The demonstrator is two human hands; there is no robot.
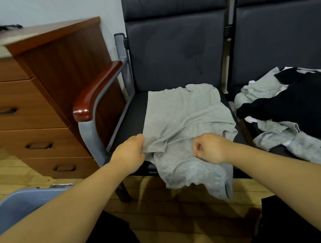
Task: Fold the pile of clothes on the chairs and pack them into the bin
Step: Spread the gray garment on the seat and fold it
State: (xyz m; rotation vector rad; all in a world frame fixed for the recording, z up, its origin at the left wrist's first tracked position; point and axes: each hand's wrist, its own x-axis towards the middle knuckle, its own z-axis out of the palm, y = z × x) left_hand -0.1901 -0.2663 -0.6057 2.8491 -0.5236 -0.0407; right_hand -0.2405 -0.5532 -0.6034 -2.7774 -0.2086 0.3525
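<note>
— Hands, itemised?
— Item 1, left hand (129, 155): fingers pinch the near-left edge of the light grey cotton T-shirt (183, 116). Item 2, right hand (209, 148): curled fist on the same shirt; grip on cloth cannot be told.
— Stock locations?
— Shirt: spread on the black padded chair seat (133, 111), hem overhanging the front. Loose pile of grey, black and white clothes (284, 105): neighbouring seat, right. Blue-grey plastic bin (18, 203): floor, lower left.

Grey shirt (183, 113) — on dark chair (171, 53)

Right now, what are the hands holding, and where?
Left hand pinches the gray T-shirt at its folded left corner; right hand curled on its middle, grip unclear.
</note>
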